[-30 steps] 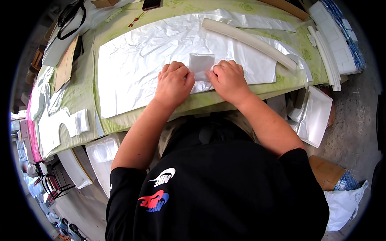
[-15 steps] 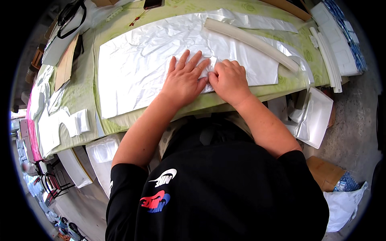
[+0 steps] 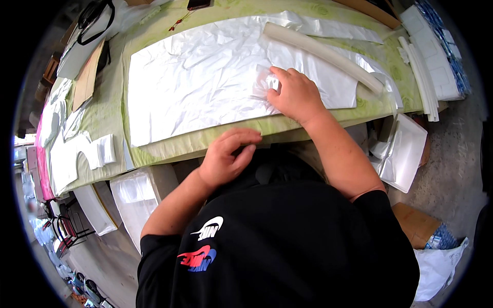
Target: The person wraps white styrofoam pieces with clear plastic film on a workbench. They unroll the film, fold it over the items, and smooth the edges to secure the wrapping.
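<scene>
A large white plastic sheet point(image 3: 190, 77), wrinkled and shiny, lies flat over the green patterned tablecloth point(image 3: 115, 87). On its right half my right hand point(image 3: 298, 95) pinches a small clear plastic bag point(image 3: 261, 84) between thumb and fingers; the bag lies crumpled against the sheet, partly hidden by the hand. My left hand point(image 3: 228, 156) is off the sheet, just in front of the table's near edge. Its fingers are loosely bent with the thumb apart, and nothing shows in it. Beyond my right hand a long pale tube point(image 3: 323, 57) rests slantwise across the sheet.
Folded white plastic pieces point(image 3: 102, 151) and a cardboard piece point(image 3: 87, 77) lie at the left. White strips point(image 3: 418, 77) and white boxes point(image 3: 429, 51) stand at the right edge. A white tray point(image 3: 408, 151) sits below the table's right end. A phone point(image 3: 198, 4) lies at the far edge.
My left hand has lifted off the sheet and drawn back toward my body. My right hand stays near its place, and the clear bag beside it is now uncovered.
</scene>
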Available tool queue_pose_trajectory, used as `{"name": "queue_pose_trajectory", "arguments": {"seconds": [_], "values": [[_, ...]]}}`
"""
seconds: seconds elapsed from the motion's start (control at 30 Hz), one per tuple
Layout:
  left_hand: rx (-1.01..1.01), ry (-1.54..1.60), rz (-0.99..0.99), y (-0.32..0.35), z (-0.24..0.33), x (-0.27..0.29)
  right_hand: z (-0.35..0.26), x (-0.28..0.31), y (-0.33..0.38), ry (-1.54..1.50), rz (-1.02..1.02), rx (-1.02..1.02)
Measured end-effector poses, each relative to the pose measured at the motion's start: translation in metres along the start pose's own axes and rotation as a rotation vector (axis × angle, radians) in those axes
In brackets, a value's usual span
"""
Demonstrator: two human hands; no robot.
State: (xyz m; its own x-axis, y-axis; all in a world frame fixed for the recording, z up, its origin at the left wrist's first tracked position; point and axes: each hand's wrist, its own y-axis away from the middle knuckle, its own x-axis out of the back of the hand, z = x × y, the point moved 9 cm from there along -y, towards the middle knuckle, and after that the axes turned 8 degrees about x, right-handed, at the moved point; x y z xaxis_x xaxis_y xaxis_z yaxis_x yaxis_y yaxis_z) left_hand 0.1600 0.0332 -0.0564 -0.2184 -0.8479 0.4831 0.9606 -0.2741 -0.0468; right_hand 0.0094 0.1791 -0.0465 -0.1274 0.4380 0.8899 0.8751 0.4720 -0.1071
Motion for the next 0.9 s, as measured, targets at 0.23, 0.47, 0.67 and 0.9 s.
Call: {"name": "queue_pose_trajectory", "arguments": {"seconds": [0.23,0.47,0.67,0.9], "values": [[0.806,0.965,-0.13,0.045,-0.059,-0.043,-0.033,-0.006,0.031,0.025,-0.098,0.17],[0.878,1.316,0.006,0.035,-0.06,-0.056,-0.082,-0.017,0.085,-0.395,-0.064,0.33],[0.782,1.307,-0.02,0.038,-0.047,-0.049,-0.058,-0.03,0.1,-0.95,-0.132,-0.034],[0.465,1.597,-0.368,0.026,-0.01,-0.053,-0.047,-0.02,0.102,-1.167,0.082,-0.007]]}}
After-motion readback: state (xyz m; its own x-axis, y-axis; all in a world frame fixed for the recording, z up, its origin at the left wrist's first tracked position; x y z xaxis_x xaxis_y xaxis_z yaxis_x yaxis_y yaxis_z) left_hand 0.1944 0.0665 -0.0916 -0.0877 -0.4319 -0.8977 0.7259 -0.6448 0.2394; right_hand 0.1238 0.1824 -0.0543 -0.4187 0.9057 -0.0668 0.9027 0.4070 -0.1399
